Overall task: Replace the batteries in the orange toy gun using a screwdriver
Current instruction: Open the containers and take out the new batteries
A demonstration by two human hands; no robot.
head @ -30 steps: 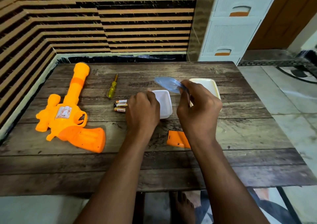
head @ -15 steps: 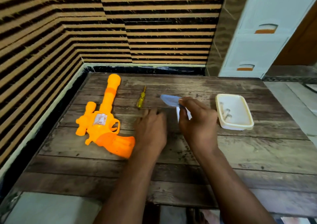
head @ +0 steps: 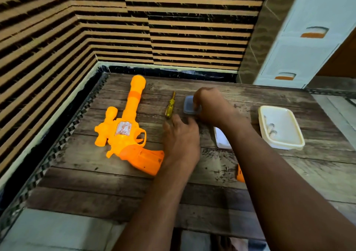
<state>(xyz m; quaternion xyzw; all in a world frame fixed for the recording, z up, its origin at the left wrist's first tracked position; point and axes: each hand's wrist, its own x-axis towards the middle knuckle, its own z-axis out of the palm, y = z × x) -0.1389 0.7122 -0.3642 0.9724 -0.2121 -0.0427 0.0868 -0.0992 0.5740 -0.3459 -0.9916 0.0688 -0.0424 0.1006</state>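
Right now my right hand (head: 211, 106) has its fingers curled down onto a translucent bluish lid (head: 189, 105), pinching its far edge against the wooden table (head: 92, 183). My left hand (head: 181, 141) lies relaxed, fingers flat, near the yellow-handled screwdriver (head: 170, 106). Leftward, the glossy orange toy gun (head: 125, 127) lies on its side, its grip hollow and uncovered.

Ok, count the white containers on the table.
2: a small white container near the middle, partly behind the right forearm, and a larger cream tub near the right edge. Others may be hidden.
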